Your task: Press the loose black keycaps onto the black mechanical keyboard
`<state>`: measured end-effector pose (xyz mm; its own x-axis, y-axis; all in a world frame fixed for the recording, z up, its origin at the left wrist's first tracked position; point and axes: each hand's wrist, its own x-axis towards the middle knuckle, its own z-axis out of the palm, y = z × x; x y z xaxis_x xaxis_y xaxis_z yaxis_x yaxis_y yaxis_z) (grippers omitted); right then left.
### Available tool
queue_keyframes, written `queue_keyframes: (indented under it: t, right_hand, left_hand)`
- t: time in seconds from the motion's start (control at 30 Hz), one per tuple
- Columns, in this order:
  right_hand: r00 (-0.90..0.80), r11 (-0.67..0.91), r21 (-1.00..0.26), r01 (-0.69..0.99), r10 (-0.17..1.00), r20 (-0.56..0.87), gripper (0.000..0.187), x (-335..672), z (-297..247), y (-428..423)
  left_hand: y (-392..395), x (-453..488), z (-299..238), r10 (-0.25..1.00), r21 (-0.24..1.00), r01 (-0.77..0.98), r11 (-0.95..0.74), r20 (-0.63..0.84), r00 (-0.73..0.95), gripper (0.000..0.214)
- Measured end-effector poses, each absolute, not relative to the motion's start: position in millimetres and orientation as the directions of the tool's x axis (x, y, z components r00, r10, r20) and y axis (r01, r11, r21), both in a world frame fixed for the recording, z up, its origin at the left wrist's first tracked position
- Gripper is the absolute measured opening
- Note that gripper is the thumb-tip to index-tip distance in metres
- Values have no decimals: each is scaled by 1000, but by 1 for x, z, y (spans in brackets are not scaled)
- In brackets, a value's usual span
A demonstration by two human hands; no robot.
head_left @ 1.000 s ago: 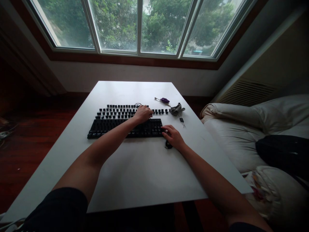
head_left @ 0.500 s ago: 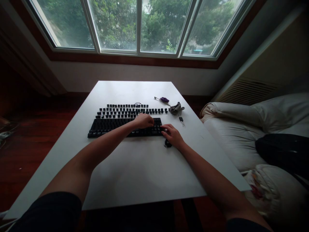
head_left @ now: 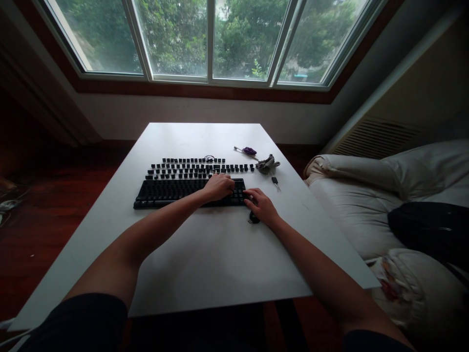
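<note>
A black keyboard [head_left: 164,193] lies on the white table [head_left: 205,264], bare of keycaps over much of its upper part. My left hand [head_left: 220,187] reaches over its right half, fingers curled down and closed at the number-pad side; whatever they pinch is hidden. At the keyboard's right end, my right hand [head_left: 262,204] has its fingers stretched out and apart, fingertips touching the edge. Just below that hand sits a small black object [head_left: 253,218], partly covered. Behind the keyboard, loose black keycaps [head_left: 176,166] stand in several rows.
Beyond the keycaps lies a thin ring-shaped tool [head_left: 209,159]. To the right are a purple-headed brush [head_left: 249,151], a crumpled grey cloth [head_left: 268,165] and a small black-ended item [head_left: 275,182]. A pale sofa [head_left: 340,200] borders the table's right side; a window [head_left: 176,39] is ahead.
My left hand has shifted very slightly down and right over the keyboard. My right hand stays at the keyboard's right end, almost unmoved.
</note>
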<state>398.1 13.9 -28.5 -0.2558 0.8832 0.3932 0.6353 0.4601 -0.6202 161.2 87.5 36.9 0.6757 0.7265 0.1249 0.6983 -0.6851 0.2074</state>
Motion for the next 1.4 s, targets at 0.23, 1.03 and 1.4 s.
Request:
queue_keyframes:
  t: [0.23, 1.03, 1.4]
  right_hand:
    - [-248, 449, -610, 653, 888, 388, 33, 397, -28, 12]
    - [-257, 471, -641, 606, 878, 403, 31, 398, -29, 14]
    - [-248, 463, -631, 623, 881, 402, 31, 395, -29, 13]
  left_hand:
    - [101, 160, 27, 805, 417, 729, -543, 10, 594, 17]
    - [118, 156, 27, 861, 319, 841, -438, -120, 494, 70]
    - [113, 154, 18, 849, 269, 829, -491, -63, 524, 73]
